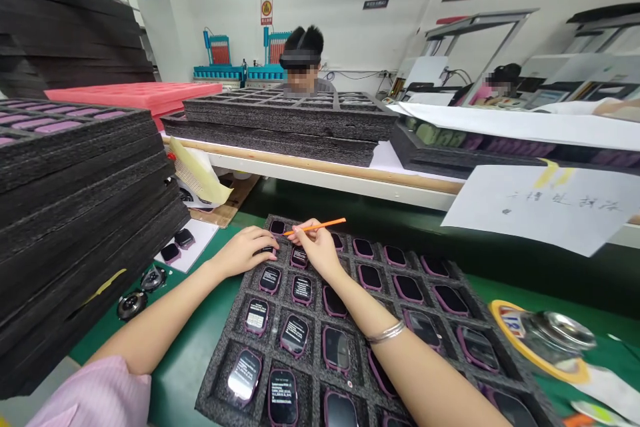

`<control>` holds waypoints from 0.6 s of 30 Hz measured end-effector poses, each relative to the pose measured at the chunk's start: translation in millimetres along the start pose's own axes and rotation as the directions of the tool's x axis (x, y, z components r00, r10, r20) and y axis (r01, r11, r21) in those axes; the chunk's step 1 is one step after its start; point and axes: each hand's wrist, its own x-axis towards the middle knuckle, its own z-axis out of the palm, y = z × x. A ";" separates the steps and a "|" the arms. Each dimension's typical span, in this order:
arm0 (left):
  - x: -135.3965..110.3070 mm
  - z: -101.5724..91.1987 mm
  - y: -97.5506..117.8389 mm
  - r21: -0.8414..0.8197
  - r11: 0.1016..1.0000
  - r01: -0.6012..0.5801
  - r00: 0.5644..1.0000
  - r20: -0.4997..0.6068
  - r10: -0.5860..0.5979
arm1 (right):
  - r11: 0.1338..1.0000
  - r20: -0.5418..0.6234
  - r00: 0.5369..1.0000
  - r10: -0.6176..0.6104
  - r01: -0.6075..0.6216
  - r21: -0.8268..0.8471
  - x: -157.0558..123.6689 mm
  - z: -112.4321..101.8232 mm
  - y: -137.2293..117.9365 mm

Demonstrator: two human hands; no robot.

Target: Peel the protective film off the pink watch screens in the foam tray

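A black foam tray (213,380) lies on the green tabletop, with purple-framed smartwatches in its compartments. Screens in the two left columns are mostly lit with white text, while those farther right look dark. My right hand (316,248) pinches a thin orange pen-like stick (327,223). The stick's lower left end points at a dark-screened smartwatch (278,227) in the far left corner; I cannot tell if it touches. My left hand (249,251) rests on the tray's far left edge, fingers stretched over a partly covered smartwatch (269,249).
Tall stacks of black foam trays (75,213) rise on the left. Loose watches lie on white paper (200,240). A shelf (320,170) with more foam trays spans the back, and a person sits beyond it. At right stands a metal-topped jar (565,333) beside a yellow tape roll (505,320).
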 end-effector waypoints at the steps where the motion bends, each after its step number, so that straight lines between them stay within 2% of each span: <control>1: -0.7 1.9 0.1 -0.013 1.000 0.010 1.000 -0.009 -0.010 | 1.000 0.019 1.000 -0.007 0.007 -0.007 -0.9 1.0 -1.1; 9: -3.7 7.6 -4.7 -0.162 0.973 0.165 0.980 -0.082 -0.180 | 0.998 0.141 0.990 -0.005 0.015 -0.069 -9.1 2.2 -7.9; 13: -4.2 11.1 -6.2 -0.199 0.961 0.192 0.974 -0.078 -0.211 | 0.997 0.157 0.988 0.000 0.013 -0.082 -10.1 2.3 -7.8; 18: -3.5 11.4 -6.9 -0.168 0.965 0.200 0.974 -0.073 -0.215 | 0.996 0.168 0.986 -0.005 0.019 -0.085 -12.4 3.1 -9.8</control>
